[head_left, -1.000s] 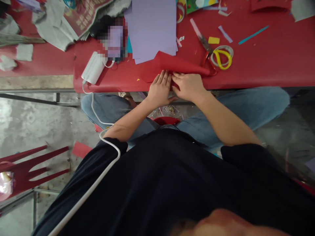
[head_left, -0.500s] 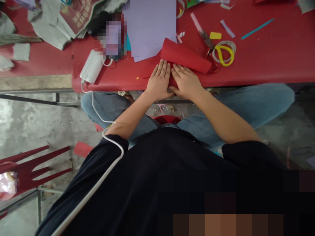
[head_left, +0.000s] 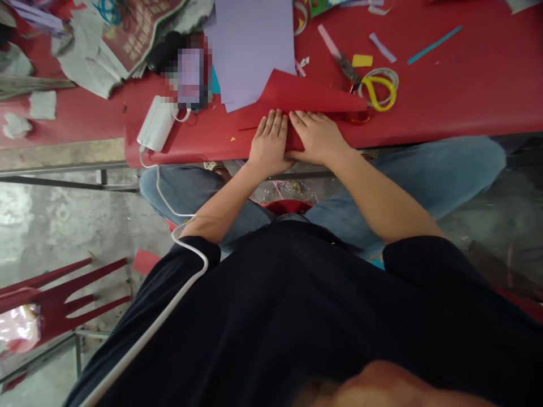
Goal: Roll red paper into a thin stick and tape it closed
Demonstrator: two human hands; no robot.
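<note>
A sheet of red paper (head_left: 305,93) lies folded on the red table (head_left: 466,85) near its front edge. My left hand (head_left: 269,144) rests flat on the paper's near part, fingers stretched out and together. My right hand (head_left: 316,135) lies flat beside it, fingers pointing left and pressing the paper down. The two hands touch at the thumbs. The paper's upper flap rises into a point towards the right.
Lilac sheets (head_left: 252,48) lie behind the red paper. Yellow-handled scissors (head_left: 373,87) and coloured paper scraps sit to the right. A white power bank (head_left: 159,121) with a cable and newspaper (head_left: 123,34) lie to the left. A red chair (head_left: 55,297) stands on the floor at the left.
The red paper's flap has spread out wider and flatter than before. Both hands have stayed pressed on its near edge, shifting slightly along it.
</note>
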